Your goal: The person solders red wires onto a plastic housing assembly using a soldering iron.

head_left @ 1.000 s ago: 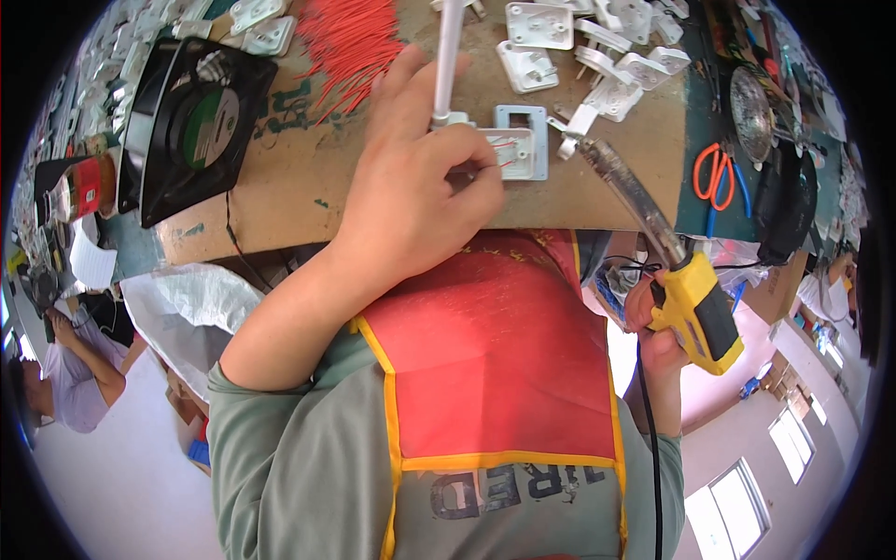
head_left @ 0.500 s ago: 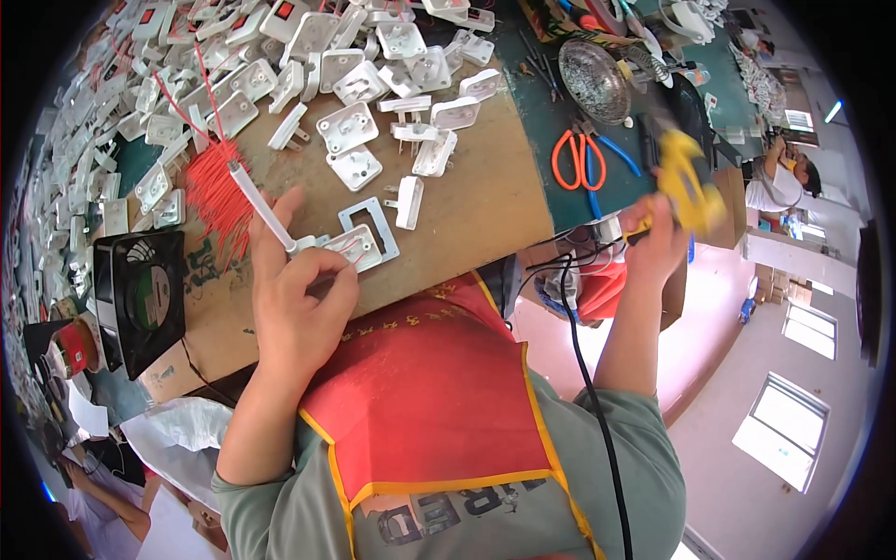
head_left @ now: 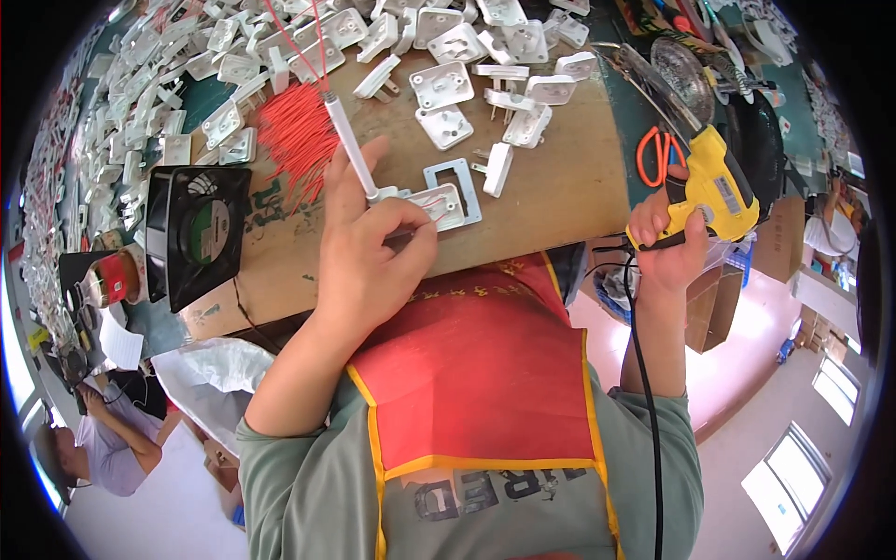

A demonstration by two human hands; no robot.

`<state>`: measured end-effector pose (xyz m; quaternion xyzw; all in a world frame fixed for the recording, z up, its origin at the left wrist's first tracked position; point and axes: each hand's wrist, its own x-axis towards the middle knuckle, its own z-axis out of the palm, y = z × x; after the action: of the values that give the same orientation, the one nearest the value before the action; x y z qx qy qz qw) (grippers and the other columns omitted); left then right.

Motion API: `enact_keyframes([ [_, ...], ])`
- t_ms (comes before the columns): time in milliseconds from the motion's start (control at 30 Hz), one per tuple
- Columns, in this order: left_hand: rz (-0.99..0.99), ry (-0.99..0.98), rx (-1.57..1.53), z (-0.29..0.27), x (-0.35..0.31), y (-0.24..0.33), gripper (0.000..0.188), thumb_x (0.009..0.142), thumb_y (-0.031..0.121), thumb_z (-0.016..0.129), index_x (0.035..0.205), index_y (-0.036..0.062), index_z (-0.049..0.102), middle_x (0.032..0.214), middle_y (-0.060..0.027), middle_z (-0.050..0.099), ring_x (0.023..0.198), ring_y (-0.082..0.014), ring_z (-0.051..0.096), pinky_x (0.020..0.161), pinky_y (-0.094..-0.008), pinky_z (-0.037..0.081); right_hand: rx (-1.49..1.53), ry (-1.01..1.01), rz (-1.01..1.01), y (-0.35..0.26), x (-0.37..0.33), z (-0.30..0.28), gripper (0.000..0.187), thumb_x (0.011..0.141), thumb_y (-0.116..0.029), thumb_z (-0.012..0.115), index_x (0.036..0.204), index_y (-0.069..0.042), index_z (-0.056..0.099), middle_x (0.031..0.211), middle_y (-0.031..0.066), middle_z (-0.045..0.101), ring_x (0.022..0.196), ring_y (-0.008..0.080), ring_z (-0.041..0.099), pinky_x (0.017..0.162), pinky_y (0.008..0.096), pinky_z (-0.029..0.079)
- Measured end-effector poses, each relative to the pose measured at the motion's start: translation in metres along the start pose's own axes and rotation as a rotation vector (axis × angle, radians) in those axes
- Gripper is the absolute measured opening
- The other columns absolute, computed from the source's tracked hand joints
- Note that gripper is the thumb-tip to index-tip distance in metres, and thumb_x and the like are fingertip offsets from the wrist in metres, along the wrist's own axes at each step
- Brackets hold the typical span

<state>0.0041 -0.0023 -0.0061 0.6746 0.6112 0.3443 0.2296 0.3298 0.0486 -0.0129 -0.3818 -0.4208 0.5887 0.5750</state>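
Observation:
My left hand is closed, thumb and forefinger pinched at a small white plug housing with thin red wires inside. The housing sits by a pale metal bracket near the bench's front edge. A slim white tube with a metal-looking end slants up beside my left fingers. My right hand grips a yellow soldering gun, raised at the bench's right front edge. Its metal rods point up and to the left, away from the housing. A bundle of red wires lies left of the tube.
Many white plug housings cover the back and left of the bench. A black box fan stands at left. Orange-handled pliers and a round metal dish lie at right. A black cord hangs below the gun.
The soldering gun has turned, so its metal rods now show pointing up-left. My left hand stays pinched at the housing. The whole view has shifted, with the bench appearing further right and higher.

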Motion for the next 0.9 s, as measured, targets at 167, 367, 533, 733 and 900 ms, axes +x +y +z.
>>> enact_keyframes([
  [167,-0.005,-0.007,0.009,-0.002,-0.003,-0.002,0.008,0.071,0.005,0.072,0.075,0.0054,0.066,0.137,-0.0221,0.046,0.134,-0.0460,0.034,0.107,-0.0503,0.033,0.057,-0.080,0.055,0.016,-0.002,0.013,0.066,0.088,-0.046,0.062,0.130,0.001,0.046,0.067,0.0023,0.047,0.051,0.0125,0.044,0.051,0.0294,0.038],
  [367,-0.046,-0.072,-0.061,-0.009,-0.001,0.002,0.025,0.073,0.009,0.076,0.096,0.0084,0.067,0.144,-0.0211,0.042,0.142,-0.0416,0.027,0.110,-0.0478,0.031,0.081,-0.112,0.073,0.029,-0.001,0.006,0.067,0.087,-0.047,0.063,0.130,0.001,0.045,0.068,0.0011,0.049,0.052,0.0123,0.044,0.052,0.0289,0.038],
  [533,0.137,-0.044,0.208,-0.011,0.004,-0.004,0.042,0.068,0.011,0.081,0.107,0.0075,0.065,0.136,-0.0163,0.049,0.137,-0.0419,0.034,0.106,-0.0487,0.037,0.091,-0.119,0.070,0.031,0.000,0.006,0.068,0.088,-0.048,0.062,0.132,0.001,0.044,0.069,0.0007,0.049,0.052,0.0120,0.044,0.052,0.0290,0.037],
  [733,0.099,-0.075,0.003,-0.021,0.001,-0.003,0.045,0.065,0.010,0.082,0.107,0.0070,0.065,0.121,-0.0122,0.057,0.128,-0.0410,0.046,0.099,-0.0476,0.045,0.072,-0.107,0.096,0.035,0.000,0.003,0.065,0.089,-0.048,0.059,0.133,-0.003,0.042,0.069,0.0002,0.047,0.054,0.0120,0.043,0.052,0.0291,0.036],
  [900,0.263,0.150,-0.049,-0.060,-0.015,0.001,0.045,0.063,0.009,0.083,0.104,0.0026,0.064,0.117,-0.0161,0.058,0.123,-0.0406,0.050,0.093,-0.0462,0.048,0.082,-0.171,0.137,0.034,0.000,-0.016,0.045,0.089,-0.051,0.055,0.073,-0.011,0.041,0.068,0.0004,0.043,0.056,0.0119,0.040,0.052,0.0265,0.032],
])
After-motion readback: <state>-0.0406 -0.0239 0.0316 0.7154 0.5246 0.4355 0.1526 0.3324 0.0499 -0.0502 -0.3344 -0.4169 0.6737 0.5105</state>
